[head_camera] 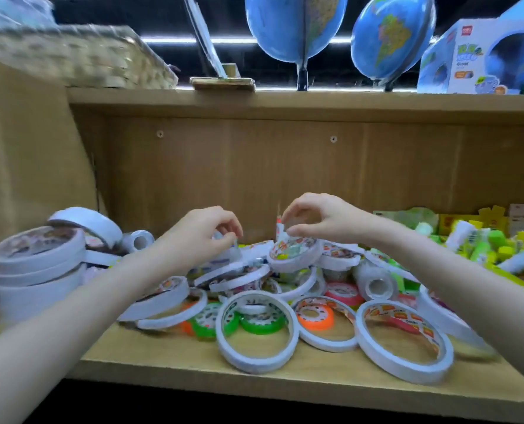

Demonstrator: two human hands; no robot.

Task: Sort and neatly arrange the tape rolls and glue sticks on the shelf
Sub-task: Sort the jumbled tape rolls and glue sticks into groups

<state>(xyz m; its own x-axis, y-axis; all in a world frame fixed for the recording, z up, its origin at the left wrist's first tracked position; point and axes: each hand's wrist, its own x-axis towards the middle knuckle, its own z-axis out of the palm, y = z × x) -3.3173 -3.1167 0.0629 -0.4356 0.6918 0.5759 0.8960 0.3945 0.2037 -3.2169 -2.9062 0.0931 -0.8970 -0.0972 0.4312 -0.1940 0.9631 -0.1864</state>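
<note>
A loose heap of white tape rolls [254, 328] covers the middle of the wooden shelf [169, 371], mixed with small green [259, 324], orange [315, 316] and pink [345, 296] rolls. At the left stands a stack of wide white rolls [37, 264]. Glue sticks [481, 243] lie jumbled at the right in yellow packaging. My left hand [205, 231] reaches over the heap, its curled fingertips pinching a small roll [224, 240] that is mostly hidden. My right hand [312, 218] hovers with thumb and fingers curled over a white roll [294, 255] on top of the heap; whether it grips is unclear.
The shelf's back panel [254, 179] and left side wall [25, 163] close in the compartment. On the board above stand two blue globes [294, 26], a boxed globe [481, 56], a woven basket [80, 56] and a small wooden stand [222, 82].
</note>
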